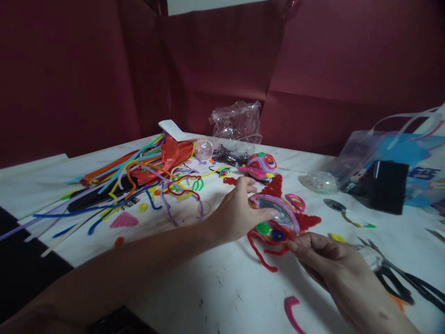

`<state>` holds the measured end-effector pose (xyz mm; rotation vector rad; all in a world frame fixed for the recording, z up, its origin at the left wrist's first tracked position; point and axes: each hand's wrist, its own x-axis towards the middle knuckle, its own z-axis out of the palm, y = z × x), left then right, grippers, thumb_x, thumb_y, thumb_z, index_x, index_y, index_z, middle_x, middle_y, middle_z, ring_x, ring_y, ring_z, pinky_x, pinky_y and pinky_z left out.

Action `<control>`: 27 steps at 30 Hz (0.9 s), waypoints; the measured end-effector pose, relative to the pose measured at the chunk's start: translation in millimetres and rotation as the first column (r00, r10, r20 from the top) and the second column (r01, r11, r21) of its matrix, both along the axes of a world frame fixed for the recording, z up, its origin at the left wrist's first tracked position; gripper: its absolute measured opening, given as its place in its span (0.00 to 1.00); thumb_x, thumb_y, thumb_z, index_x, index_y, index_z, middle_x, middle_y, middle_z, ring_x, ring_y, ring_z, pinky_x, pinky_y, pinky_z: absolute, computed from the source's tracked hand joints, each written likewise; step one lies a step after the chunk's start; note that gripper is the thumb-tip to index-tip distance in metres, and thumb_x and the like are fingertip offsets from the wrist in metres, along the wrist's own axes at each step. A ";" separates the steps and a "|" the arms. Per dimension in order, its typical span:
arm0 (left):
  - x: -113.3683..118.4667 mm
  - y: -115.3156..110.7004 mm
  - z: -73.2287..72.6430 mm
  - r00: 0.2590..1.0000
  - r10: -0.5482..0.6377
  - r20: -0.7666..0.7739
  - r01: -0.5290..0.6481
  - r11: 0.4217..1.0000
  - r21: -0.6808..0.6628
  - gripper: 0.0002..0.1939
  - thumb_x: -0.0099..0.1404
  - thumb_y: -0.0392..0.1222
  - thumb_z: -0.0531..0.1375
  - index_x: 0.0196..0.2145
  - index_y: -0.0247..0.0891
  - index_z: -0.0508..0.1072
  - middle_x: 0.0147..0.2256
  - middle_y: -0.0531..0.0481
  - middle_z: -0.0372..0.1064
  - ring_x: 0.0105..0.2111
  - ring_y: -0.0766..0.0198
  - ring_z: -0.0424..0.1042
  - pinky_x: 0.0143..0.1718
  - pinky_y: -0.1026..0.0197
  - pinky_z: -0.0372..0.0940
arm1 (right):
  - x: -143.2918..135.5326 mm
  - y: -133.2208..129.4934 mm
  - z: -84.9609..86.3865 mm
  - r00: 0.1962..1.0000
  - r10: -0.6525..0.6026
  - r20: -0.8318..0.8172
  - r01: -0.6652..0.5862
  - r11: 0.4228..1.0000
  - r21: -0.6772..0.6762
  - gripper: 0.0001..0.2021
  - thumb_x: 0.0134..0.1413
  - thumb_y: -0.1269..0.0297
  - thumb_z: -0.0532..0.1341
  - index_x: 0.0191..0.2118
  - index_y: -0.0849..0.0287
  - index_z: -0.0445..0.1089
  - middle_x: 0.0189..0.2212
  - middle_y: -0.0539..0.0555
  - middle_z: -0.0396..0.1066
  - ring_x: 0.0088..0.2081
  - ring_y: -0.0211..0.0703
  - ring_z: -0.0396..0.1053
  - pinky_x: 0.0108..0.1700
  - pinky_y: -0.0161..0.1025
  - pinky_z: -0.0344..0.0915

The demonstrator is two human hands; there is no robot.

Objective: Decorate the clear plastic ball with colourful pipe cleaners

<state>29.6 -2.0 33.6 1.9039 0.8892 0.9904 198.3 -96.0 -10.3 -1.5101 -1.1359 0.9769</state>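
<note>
Holding a pipe-cleaner ornament between two hands: risks and position

Item 1, your left hand (236, 211): fingers curved, thumb and fingertips pressed onto the upper left rim of the pipe-cleaner ornament (278, 220). Grip partly hidden by the hand's own back.

Item 2, your right hand (327, 255): thumb and forefinger pinching the ornament's lower right edge, remaining fingers curled under.

Item 3, the ornament: clear domed centre, pink and red fuzzy outline, green and blue dots on the lower face, red ears or fins above and at right. It sits between your two hands, tilted towards you, its lower edge close above or touching the white table (222, 283); which, cannot be told.

Risks, judged from this view:
- Loose red tail (259, 253) trails from the bottom onto the table; a pull could likely unwind or snag it.
- A tighter squeeze on the rim could bend the wire outline or pop the clear dome loose.
- Glued-looking dots lie right by your left thumb; rubbing may shift them.

Surroundings, outward:
- Second finished ornament (261, 164) just beyond your left hand.
- Heap of coloured pipe cleaners (139, 181) to the far left, well apart.
- Scissors (399, 273) near your right wrist; a backward sweep could knock them.
- Pink scrap (291, 311) on the near table edge.
</note>
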 end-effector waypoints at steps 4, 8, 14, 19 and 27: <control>7.1 19.3 -0.3 0.991 -0.131 -0.018 0.131 0.991 -0.014 0.41 0.53 0.54 0.62 0.59 0.35 0.53 0.51 0.38 0.62 0.48 0.55 0.66 0.48 0.54 0.61 | -1.1 1.5 3.5 1.000 0.006 -0.002 -0.006 1.000 0.003 0.34 0.28 0.31 0.68 0.20 0.64 0.68 0.16 0.51 0.57 0.20 0.33 0.48 0.20 0.29 0.45; 12.4 22.8 7.9 0.971 -0.176 -0.161 0.194 0.975 0.106 0.30 0.57 0.56 0.58 0.52 0.35 0.67 0.42 0.43 0.69 0.44 0.56 0.68 0.46 0.57 0.62 | 3.6 -0.1 2.9 1.000 0.012 -0.012 -0.012 1.000 0.012 0.32 0.32 0.32 0.68 0.22 0.63 0.69 0.15 0.49 0.54 0.18 0.32 0.44 0.18 0.29 0.41; 9.7 7.8 17.3 0.969 -0.120 -0.217 0.174 0.952 0.250 0.21 0.59 0.57 0.56 0.31 0.36 0.75 0.39 0.44 0.68 0.44 0.57 0.67 0.46 0.59 0.61 | 9.8 0.1 -0.7 0.999 0.023 -0.025 -0.023 1.000 0.018 0.30 0.37 0.34 0.67 0.24 0.62 0.69 0.18 0.50 0.57 0.20 0.34 0.47 0.20 0.30 0.43; 4.3 3.6 16.2 0.951 -0.224 -0.212 0.253 0.960 0.120 0.24 0.54 0.59 0.59 0.39 0.36 0.71 0.40 0.47 0.70 0.41 0.57 0.69 0.45 0.58 0.62 | 3.6 -1.1 4.3 1.000 0.011 -0.012 -0.011 0.999 0.035 0.32 0.33 0.32 0.67 0.21 0.63 0.68 0.16 0.51 0.57 0.19 0.34 0.48 0.19 0.30 0.44; 0.4 12.2 5.8 0.886 -0.315 -0.340 0.399 0.892 0.212 0.24 0.49 0.50 0.66 0.43 0.37 0.71 0.47 0.42 0.61 0.47 0.54 0.65 0.50 0.54 0.60 | 10.1 -3.6 0.8 0.999 0.021 0.026 -0.022 0.999 0.045 0.31 0.38 0.33 0.66 0.23 0.62 0.69 0.14 0.48 0.53 0.17 0.32 0.44 0.17 0.30 0.39</control>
